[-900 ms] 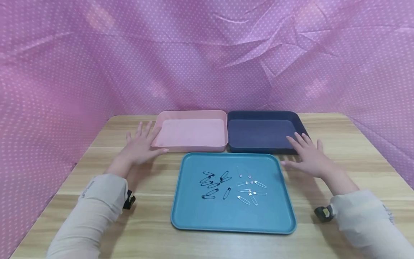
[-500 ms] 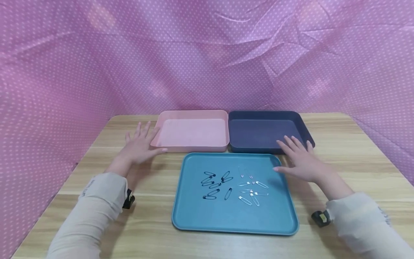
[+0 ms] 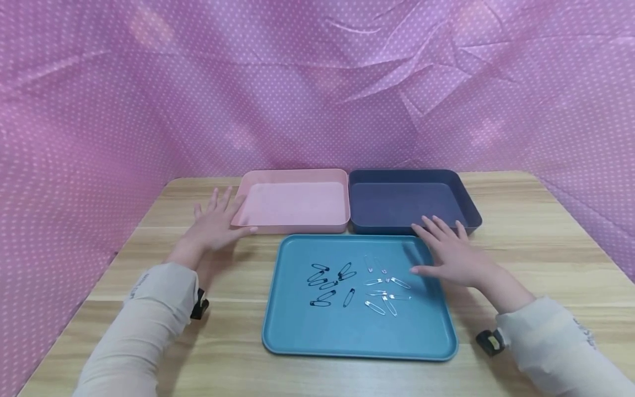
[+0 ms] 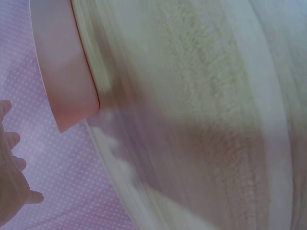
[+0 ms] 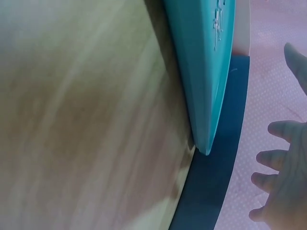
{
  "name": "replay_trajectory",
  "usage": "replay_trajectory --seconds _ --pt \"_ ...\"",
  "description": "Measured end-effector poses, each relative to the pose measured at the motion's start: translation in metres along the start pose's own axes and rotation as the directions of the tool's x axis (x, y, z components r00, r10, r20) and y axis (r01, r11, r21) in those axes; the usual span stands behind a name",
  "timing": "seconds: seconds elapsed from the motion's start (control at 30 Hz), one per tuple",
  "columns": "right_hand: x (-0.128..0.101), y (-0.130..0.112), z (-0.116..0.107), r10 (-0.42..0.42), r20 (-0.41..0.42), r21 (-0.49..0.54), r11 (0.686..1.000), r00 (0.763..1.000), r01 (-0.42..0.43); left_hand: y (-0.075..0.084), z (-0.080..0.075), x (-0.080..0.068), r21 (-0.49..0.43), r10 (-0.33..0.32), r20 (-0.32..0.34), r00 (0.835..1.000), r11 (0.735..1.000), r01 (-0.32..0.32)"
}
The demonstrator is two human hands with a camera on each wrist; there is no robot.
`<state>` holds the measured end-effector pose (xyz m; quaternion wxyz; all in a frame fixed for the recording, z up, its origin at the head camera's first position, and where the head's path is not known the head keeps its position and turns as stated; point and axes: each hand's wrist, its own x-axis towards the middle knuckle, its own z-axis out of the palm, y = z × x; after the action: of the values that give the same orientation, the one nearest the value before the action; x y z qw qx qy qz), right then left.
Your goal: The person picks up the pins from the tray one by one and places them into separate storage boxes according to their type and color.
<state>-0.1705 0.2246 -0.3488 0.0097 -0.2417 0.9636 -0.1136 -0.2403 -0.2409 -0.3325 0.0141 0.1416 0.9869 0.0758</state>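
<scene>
A blue tray (image 3: 357, 336) lies on the table with several black safety pins (image 3: 326, 295) on its left half and several silver safety pins (image 3: 375, 307) on its right half. My left hand (image 3: 210, 226), fingers spread, is held over the table beside the pink tray (image 3: 297, 204); nothing is in it. My right hand (image 3: 453, 253), also with spread fingers and holding nothing, hovers over the blue tray's upper right corner, near the front wall of the navy tray (image 3: 407, 201). In the right wrist view, fingers of the right hand (image 5: 288, 177) appear apart from the trays.
The pink and navy trays stand side by side behind the blue tray, with no pins visible in them. Wood-grain table (image 3: 223, 353) surrounds all three. A pink dotted cloth (image 3: 297, 99) hangs behind and at the sides.
My right hand has moved left and slightly toward me, from beside the blue tray to over its corner. The left hand has stayed nearly still. The pins have not moved.
</scene>
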Motion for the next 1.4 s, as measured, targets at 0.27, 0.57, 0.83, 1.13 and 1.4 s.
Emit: replay_trajectory --seconds 0.27,0.57,0.83,1.13,1.4 --pt "0.002 -0.005 0.006 -0.063 0.013 0.020 0.998 0.998 0.063 0.000 0.004 0.004 0.003 -0.011 0.018 1.000 1.000 0.011" --pt "0.001 -0.008 0.013 -0.077 0.047 0.087 0.994 0.996 0.072 0.001 0.009 0.010 -0.022 -0.002 0.028 1.000 1.000 0.003" --pt "0.003 -0.010 0.019 -0.098 0.050 0.158 0.983 0.994 0.089 -0.001 0.014 0.014 -0.039 -0.019 0.049 0.999 0.999 0.021" --pt "0.005 -0.013 0.024 -0.107 0.113 0.258 0.963 0.988 0.075 0.003 0.014 0.019 -0.037 -0.023 0.072 0.997 0.999 0.026" --pt "0.005 -0.014 0.023 -0.122 0.133 0.293 0.953 0.984 0.079 0.005 0.015 0.023 -0.045 -0.033 0.097 0.995 0.998 0.037"
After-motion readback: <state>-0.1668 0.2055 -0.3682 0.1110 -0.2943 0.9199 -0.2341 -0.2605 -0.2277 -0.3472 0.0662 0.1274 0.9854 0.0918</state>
